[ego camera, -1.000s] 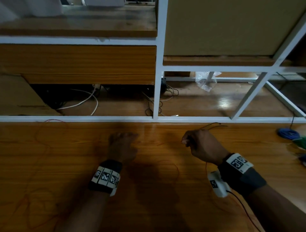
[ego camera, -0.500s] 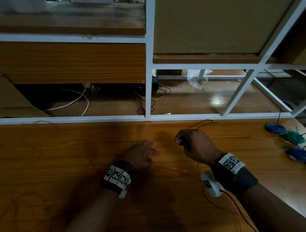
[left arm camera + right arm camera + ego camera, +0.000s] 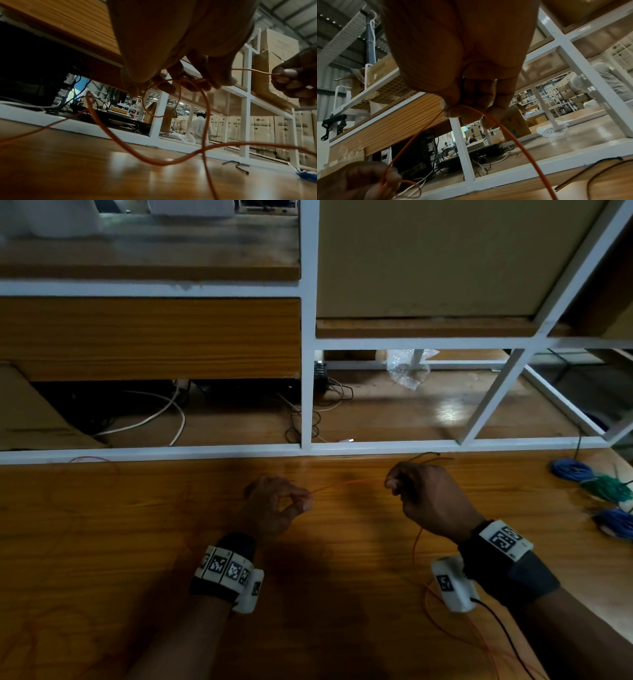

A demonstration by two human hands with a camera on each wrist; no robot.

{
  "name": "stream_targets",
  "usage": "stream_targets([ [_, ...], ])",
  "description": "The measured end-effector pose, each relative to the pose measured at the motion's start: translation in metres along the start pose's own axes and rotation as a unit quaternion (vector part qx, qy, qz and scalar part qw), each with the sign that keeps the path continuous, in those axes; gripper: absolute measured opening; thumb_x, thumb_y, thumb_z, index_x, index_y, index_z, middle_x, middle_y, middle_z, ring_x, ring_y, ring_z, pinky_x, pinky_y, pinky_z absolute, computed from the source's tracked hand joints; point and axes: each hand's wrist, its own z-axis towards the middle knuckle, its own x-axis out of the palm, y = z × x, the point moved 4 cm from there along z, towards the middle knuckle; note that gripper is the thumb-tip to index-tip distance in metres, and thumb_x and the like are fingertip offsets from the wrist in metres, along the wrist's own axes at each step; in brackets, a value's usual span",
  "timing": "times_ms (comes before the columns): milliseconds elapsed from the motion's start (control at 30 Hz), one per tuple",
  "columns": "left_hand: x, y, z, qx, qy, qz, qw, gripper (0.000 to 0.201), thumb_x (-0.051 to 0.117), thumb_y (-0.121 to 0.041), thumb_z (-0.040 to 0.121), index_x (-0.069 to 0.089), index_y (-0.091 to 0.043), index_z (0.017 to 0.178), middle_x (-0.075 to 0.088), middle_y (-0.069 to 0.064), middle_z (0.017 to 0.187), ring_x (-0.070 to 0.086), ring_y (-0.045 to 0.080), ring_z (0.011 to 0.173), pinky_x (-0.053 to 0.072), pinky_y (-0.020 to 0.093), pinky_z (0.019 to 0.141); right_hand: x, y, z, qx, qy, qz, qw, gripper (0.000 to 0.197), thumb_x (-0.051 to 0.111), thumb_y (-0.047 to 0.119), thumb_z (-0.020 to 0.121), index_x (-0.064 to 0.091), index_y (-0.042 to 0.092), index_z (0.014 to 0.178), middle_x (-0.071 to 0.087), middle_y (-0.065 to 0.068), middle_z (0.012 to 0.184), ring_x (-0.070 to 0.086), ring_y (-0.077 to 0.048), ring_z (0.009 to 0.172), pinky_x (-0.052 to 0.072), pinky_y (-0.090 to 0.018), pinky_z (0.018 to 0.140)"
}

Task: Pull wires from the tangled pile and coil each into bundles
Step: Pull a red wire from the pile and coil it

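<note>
Coiling has just started, I'd say: the left hand (image 3: 277, 501) pinches the orange wire (image 3: 346, 484) with a small loop hanging below, the right hand (image 3: 424, 494) pinches it too, stretched between them above the near table (image 3: 102, 542). Next: feed slack leftward, add loops.

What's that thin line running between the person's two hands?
A taut stretch of orange wire spans the gap from the left hand to the right hand, each pinching it above the wooden table. The head view shows it best.
</note>
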Motion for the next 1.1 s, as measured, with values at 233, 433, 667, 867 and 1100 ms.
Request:
stream_targets([
  [233,-0.002,-0.008,-0.007,0.05,0.026,0.159,0.986,0.05,0.032,-0.064,0.085,0.068,-0.042,0.111,0.051,-0.026,0.097,0.04,0.006,0.103,0.027,0.038,0.091,0.009,-0.007,0.001,0.052,0.097,-0.029,0.993,0.021,0.064,0.006,0.091,0.07,0.025,0.098,0.075,0.004,0.092,0.071,-0.015,0.084,0.061,-0.039,0.073],
  [433,0.008,-0.027,-0.003,0.094,0.053,0.193,0.975,0.049,0.027,-0.061,0.092,0.069,-0.041,0.109,0.049,-0.026,0.096,0.037,0.008,0.099,0.019,0.035,0.082,0.032,0.036,0.022,-0.031,0.157,-0.093,0.983,0.059,0.051,0.046,0.105,0.042,0.015,0.154,0.053,-0.011,0.151,0.044,-0.032,0.14,0.043,-0.05,0.111],
  [667,0.001,-0.037,-0.006,0.08,0.038,0.152,0.984,0.048,0.026,-0.062,0.092,0.066,-0.037,0.098,0.056,-0.023,0.1,0.04,0.008,0.101,0.024,0.038,0.088,0.051,0.067,0.043,-0.075,0.214,0.013,0.974,0.027,0.054,0.021,0.075,0.076,0.02,0.09,0.073,0.003,0.078,0.058,-0.01,0.062,0.039,-0.024,0.055],
  [867,-0.002,-0.028,-0.007,-0.042,0.027,0.06,0.997,0.033,0.035,-0.049,0.094,0.057,-0.039,0.072,0.057,-0.023,0.088,0.043,0.006,0.1,0.023,0.036,0.093,0.051,0.068,0.044,-0.085,0.065,-0.123,0.987,0.03,0.066,0.019,0.085,0.078,0.032,0.108,0.077,0.002,0.087,0.071,-0.022,0.077,0.053,-0.029,0.057],
  [1100,-0.035,-0.004,-0.031,-0.147,0.088,-0.092,0.981,0.032,0.05,-0.034,0.102,0.066,-0.009,0.092,0.063,-0.002,0.079,0.059,-0.003,0.059,0.046,0.014,0.056,0.022,0.023,0.029,-0.044,0.0,-0.186,0.982,0.03,0.065,0.015,0.092,0.077,0.033,0.113,0.078,-0.002,0.094,0.073,-0.023,0.077,0.061,-0.038,0.061],
])
